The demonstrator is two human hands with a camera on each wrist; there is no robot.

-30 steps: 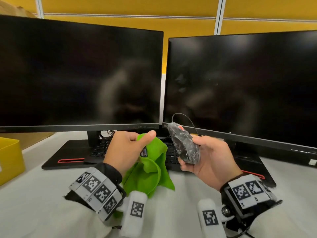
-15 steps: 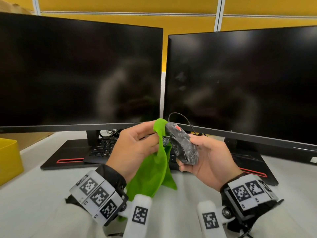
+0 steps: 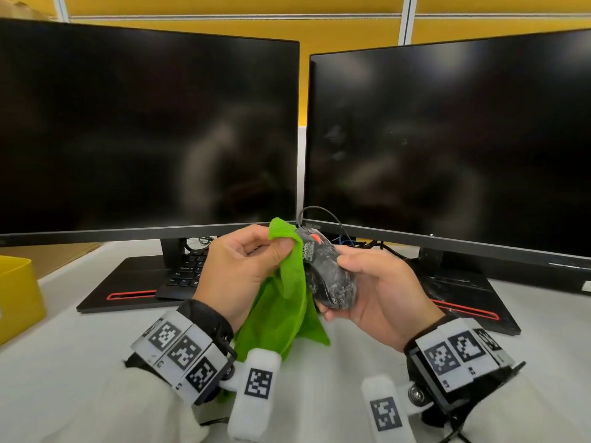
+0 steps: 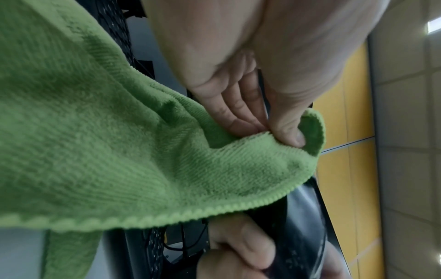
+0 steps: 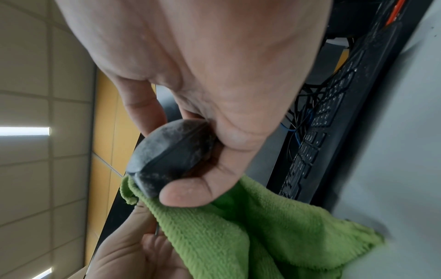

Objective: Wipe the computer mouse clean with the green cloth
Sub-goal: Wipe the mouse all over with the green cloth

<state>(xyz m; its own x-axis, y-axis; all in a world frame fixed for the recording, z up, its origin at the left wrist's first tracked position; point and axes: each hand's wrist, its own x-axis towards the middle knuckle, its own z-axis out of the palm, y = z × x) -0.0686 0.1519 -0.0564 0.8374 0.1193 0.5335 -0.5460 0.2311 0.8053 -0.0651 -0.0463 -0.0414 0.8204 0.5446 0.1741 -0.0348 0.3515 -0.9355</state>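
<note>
Fingers [image 3: 256,243] of the left hand [image 3: 238,266] pinched a top fold of the green cloth [image 3: 281,308], thumb against fingertips, while the rest of it hung loose below the wrist, above the white surface [image 3: 80,346]. The right hand [image 3: 377,292] curled thumb and fingers round the flanks of the computer mouse [image 3: 326,276], held up off the surface with its tail in the palm and its nose and cable pointing away toward the monitors. The cloth's pinched fold lay against the mouse's side, just beside the right thumb. The mouse looked light and rigid, its hard black shell mottled with pale grey dust, probably a little slick under bare skin, so the side grip seemed the sound one, leaving the top shell free. The cloth was soft, limp terry that would bunch readily; it likely needed gathering behind the fingertips to press firmly. The trailing cable could tug if the mouse were turned far.
</note>
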